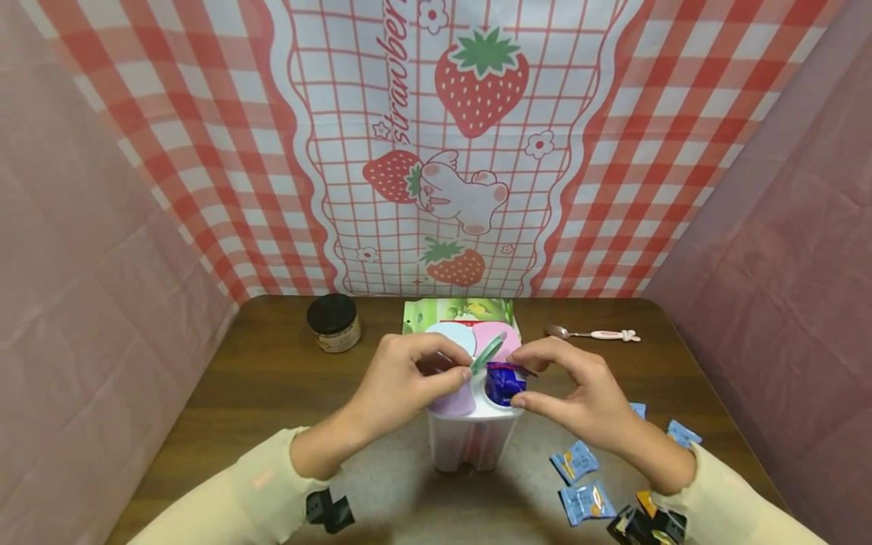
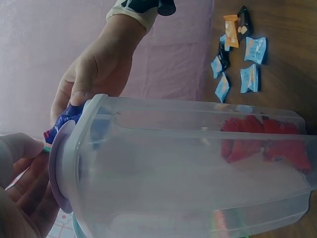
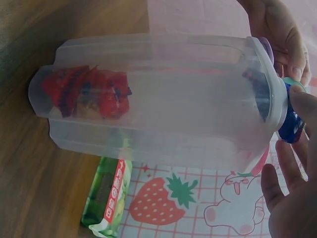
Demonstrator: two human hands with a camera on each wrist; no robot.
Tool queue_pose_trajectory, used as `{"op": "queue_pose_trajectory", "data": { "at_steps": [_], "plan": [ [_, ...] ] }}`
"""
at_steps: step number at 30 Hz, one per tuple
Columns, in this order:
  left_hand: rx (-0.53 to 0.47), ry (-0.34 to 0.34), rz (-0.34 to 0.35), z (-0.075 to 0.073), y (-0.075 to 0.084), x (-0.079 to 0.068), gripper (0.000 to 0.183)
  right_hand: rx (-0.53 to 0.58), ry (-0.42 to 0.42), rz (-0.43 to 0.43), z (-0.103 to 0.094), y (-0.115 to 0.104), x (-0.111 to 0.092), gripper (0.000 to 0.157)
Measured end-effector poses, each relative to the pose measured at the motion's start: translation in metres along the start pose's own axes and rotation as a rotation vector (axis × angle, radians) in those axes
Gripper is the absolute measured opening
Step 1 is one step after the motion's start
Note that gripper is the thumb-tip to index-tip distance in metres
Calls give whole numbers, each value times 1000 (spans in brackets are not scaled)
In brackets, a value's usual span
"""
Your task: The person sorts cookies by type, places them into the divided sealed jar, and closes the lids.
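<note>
A tall clear container (image 1: 470, 443) stands upright on the table, its white top fitted with round pastel lids. Between thumb and fingers, my left hand (image 1: 402, 375) pinches a small green lid (image 1: 489, 353) that is tilted up off its opening. My right hand (image 1: 579, 386) grips a shiny blue-purple snack packet (image 1: 506, 383), partly sunk in that uncovered opening. Through the clear wall the packet's lower part shows just below the rim. Red packets (image 2: 285, 144) lie at the container's bottom.
Several light blue packets (image 1: 587, 502) lie right of the container, with an orange packet (image 2: 231, 30) and dark ones near them. A black-lidded jar (image 1: 332, 324) stands back left, a green bag (image 3: 111, 193) behind the container, a spoon (image 1: 599, 334) back right.
</note>
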State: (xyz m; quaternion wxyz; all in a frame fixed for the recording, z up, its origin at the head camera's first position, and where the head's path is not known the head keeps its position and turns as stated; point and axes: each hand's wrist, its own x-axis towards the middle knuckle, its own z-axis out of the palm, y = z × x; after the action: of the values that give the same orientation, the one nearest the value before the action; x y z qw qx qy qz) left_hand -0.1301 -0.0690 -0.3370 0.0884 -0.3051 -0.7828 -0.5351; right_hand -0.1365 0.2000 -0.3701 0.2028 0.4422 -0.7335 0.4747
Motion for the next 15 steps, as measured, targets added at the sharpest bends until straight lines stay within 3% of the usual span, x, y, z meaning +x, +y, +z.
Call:
{"op": "queue_pose_trajectory", "data": {
  "at_steps": [15],
  "plan": [
    [-5,8,3,0,0,-1,10,-64,-79,-78,-3,6,8,33]
  ]
}}
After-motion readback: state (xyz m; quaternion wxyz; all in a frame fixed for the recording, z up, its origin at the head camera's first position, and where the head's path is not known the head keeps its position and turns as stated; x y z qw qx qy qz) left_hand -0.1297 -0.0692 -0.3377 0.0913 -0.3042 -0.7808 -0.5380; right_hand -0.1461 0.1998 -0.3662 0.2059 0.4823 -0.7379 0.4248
